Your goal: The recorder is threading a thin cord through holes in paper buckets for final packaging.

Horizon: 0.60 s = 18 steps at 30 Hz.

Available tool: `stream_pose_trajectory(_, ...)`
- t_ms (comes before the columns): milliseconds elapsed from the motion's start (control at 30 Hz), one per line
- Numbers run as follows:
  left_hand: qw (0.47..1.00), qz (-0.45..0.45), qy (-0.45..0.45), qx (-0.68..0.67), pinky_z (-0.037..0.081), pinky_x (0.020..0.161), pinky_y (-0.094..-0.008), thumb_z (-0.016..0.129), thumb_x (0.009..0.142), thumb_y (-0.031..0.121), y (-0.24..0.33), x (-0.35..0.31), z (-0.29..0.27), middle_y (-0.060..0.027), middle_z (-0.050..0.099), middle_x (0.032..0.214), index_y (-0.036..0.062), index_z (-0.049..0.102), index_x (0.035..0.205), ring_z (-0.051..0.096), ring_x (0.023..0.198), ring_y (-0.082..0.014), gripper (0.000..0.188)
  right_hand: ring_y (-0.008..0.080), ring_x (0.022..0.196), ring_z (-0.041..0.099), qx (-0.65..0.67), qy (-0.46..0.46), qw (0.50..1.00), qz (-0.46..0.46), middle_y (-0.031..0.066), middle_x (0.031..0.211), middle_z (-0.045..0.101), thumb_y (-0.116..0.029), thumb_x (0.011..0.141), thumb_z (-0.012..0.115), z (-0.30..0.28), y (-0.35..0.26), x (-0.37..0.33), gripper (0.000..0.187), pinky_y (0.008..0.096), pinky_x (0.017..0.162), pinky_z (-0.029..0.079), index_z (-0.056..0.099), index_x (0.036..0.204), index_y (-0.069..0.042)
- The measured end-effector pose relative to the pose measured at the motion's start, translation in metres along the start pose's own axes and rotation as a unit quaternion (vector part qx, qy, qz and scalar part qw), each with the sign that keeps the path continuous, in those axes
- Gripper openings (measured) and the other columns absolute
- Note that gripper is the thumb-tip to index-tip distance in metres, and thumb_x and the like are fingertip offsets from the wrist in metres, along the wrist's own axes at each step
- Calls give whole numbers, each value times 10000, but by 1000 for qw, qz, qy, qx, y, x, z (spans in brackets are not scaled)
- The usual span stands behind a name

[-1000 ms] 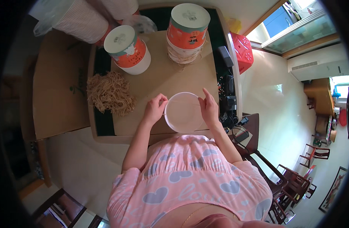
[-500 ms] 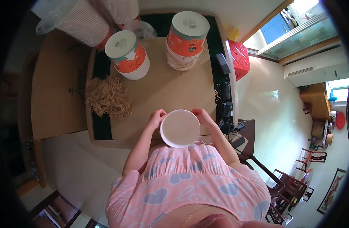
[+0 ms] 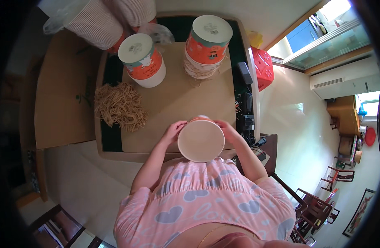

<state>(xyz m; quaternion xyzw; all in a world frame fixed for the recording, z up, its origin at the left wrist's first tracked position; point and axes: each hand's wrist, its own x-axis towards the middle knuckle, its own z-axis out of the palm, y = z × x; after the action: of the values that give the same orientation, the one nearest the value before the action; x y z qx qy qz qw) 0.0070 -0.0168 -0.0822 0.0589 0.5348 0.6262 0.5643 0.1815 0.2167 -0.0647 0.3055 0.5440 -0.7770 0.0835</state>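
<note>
Close against my body at the table's near edge, I hold a paper tub (image 3: 201,141) between both hands, its round white mouth facing me. My left hand (image 3: 173,132) wraps its left side and my right hand (image 3: 228,132) its right side. A strip of the tub's orange outside shows at the far edge; the fingertips are partly hidden behind it. On the cardboard sheet (image 3: 177,97) lies a heap of tan strings (image 3: 121,106). Beyond it stands an upside-down orange and white paper tub (image 3: 143,62). Another upturned tub stack (image 3: 208,43) has tan strings round its lower part.
Tall stacks of nested paper tubs (image 3: 94,25), partly in clear plastic, lean at the far left. Black power adapters (image 3: 248,101) and cords line the table's right edge. A red plastic stool (image 3: 262,68) stands past it. A large cardboard box (image 3: 65,93) is at the left.
The tub in my hands has tilted, so its orange outside now shows at the far side. Both hands have shifted slightly right and hold further round its sides.
</note>
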Motion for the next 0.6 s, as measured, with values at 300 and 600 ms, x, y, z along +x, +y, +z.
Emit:
stream_pose_trajectory(300,887,283,214,295,496,594,-250,600,896,143,133,-22,34,-67,640,1003,68,610,1136,617,745,-120,251,133,873,572,-104,282,835,-461,57,1011,610,-51,855,590,-31,-257,-88,297,259,741,482,575,1147,5)
stream_pose_trajectory(600,543,505,363,564,462,813,-372,653,811,83,249,-29,-4,-102,590,1028,64,609,1032,570,949,-261,226,286,885,612,-460,329,565,-602,119,1083,582,7,801,558,17,-383,6,346,350,759,506,586,1129,-100)
